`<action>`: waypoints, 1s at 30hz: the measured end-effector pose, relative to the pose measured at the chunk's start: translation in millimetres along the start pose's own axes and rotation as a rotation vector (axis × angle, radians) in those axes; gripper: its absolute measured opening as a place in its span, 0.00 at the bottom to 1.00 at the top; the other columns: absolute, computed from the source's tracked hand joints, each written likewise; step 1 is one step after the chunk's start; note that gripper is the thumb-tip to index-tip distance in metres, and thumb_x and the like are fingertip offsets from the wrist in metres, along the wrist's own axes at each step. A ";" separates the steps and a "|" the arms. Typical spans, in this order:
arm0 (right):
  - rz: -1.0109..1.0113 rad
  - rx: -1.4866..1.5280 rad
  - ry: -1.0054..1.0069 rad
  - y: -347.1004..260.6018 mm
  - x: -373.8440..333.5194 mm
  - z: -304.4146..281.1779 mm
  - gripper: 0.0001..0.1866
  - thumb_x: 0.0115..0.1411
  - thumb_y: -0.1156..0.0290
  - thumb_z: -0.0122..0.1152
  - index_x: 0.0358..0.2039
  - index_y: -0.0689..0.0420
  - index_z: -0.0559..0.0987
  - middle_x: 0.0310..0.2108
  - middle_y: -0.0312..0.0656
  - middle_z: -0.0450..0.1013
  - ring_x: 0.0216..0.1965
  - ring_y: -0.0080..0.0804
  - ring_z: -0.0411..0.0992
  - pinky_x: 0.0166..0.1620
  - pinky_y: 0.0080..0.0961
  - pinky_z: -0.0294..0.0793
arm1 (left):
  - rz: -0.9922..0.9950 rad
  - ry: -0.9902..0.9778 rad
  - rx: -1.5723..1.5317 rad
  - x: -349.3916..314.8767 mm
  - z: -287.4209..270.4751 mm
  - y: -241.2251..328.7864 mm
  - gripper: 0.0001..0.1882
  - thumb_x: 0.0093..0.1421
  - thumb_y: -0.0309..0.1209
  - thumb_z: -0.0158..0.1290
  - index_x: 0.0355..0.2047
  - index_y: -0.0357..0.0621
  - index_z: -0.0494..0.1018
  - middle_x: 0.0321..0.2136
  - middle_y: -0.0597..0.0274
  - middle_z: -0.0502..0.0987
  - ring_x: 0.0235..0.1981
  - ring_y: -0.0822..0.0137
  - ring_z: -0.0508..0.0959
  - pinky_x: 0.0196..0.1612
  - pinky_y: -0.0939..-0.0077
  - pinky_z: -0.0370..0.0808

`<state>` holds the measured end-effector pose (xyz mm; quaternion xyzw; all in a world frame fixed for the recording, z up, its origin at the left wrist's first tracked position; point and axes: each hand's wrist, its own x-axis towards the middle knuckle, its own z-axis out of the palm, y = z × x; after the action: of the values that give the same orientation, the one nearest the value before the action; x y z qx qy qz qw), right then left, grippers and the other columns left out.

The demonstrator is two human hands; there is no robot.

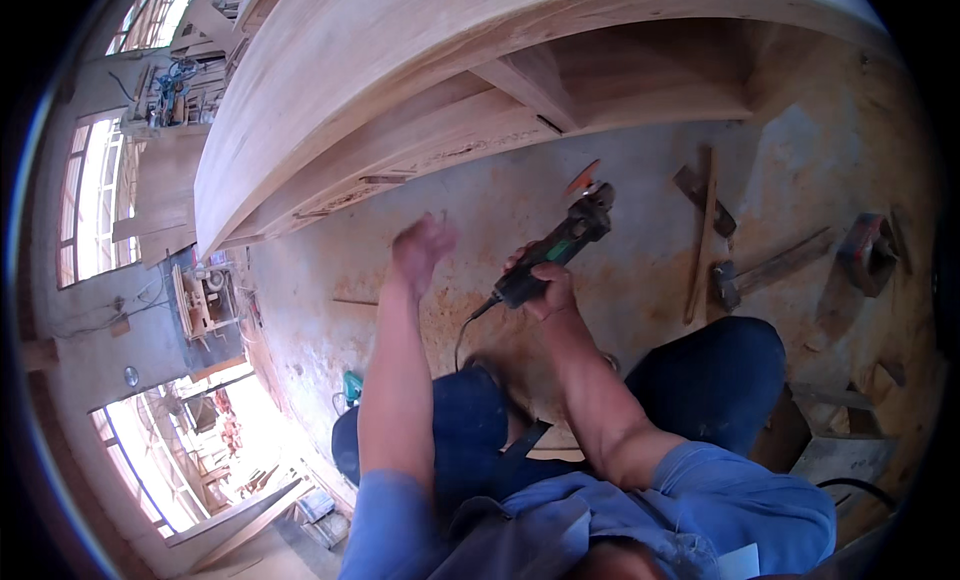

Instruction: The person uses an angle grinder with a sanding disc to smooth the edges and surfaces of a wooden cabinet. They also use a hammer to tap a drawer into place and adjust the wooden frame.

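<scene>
Blue shirt (740, 500) is seen nearest the cam, along the lower edge, w/ dark trousers (710, 380) just beyond, knees bent & set apart.

By the fingers of the R hand (552, 298), a power grinder (555, 255) is gripped round its body; the fingers are closed on it, thumb laid over the near side. It's held above the floor (630, 300), btwn the knees & the woodwork, tilted w/ its head up & to the right. An orange disc (583, 177) is carried at the head, apart from the wood. From the tail end a cord (460, 345) is let down twd the left knee.

L hand (425, 250) is raised to the left of the grinder, apart from it, near the lower edge of the woodwork. Its fingers are blurred, so how wide they're spread, or if anything small is held, can't be told.

Further out, the upper part is filled by a big curved piece of pale wooden furniture (330, 110), w/ open compartments split by a crosspiece (530, 85). To the right, on the floor, a long wood strip (703, 245), a hammer-like tool (780, 265) & a dark round-ended item (868, 255) (kind unclear) are seen. Near the left knee a small green object (352, 388) is partly hidden. At far left, a machine (205, 300) is placed by the wall, below bright barred windows (95, 200).
</scene>
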<state>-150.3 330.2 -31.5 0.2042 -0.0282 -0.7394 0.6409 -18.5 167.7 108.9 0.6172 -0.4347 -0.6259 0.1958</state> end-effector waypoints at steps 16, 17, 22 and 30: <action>-0.444 -0.336 0.028 -84.1 -59.3 4.5 0.27 0.40 0.73 0.64 0.46 0.58 0.76 0.40 0.45 0.74 0.44 0.45 0.74 0.55 0.48 0.75 | 0.153 0.196 -0.951 139.8 86.8 9.7 0.25 0.67 0.31 0.54 0.61 0.35 0.63 0.56 0.47 0.69 0.58 0.49 0.72 0.55 0.60 0.78; -0.461 -0.355 0.025 -80.9 -60.9 4.3 0.27 0.39 0.73 0.64 0.46 0.57 0.76 0.40 0.45 0.74 0.43 0.45 0.75 0.54 0.48 0.75 | 0.149 0.173 -0.970 142.7 85.8 6.4 0.23 0.66 0.31 0.56 0.58 0.36 0.65 0.52 0.49 0.71 0.53 0.53 0.74 0.51 0.63 0.78; -0.500 -0.480 0.121 -67.3 -76.3 4.4 0.27 0.38 0.72 0.65 0.44 0.57 0.75 0.38 0.45 0.74 0.42 0.45 0.75 0.52 0.48 0.76 | 0.200 0.139 -1.097 156.4 88.1 -0.4 0.15 0.60 0.30 0.62 0.45 0.41 0.72 0.33 0.62 0.76 0.33 0.69 0.75 0.33 0.76 0.73; -0.532 -0.533 0.295 -53.6 -94.2 6.9 0.29 0.35 0.73 0.63 0.44 0.58 0.73 0.37 0.46 0.74 0.40 0.47 0.75 0.49 0.48 0.77 | 0.200 0.286 -1.068 146.3 96.6 6.4 0.18 0.55 0.26 0.65 0.43 0.37 0.71 0.36 0.60 0.72 0.32 0.68 0.73 0.32 0.75 0.74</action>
<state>-193.9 428.5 -16.4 0.1347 0.3107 -0.8236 0.4550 -135.1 79.0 12.3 0.4667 -0.0827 -0.6476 0.5966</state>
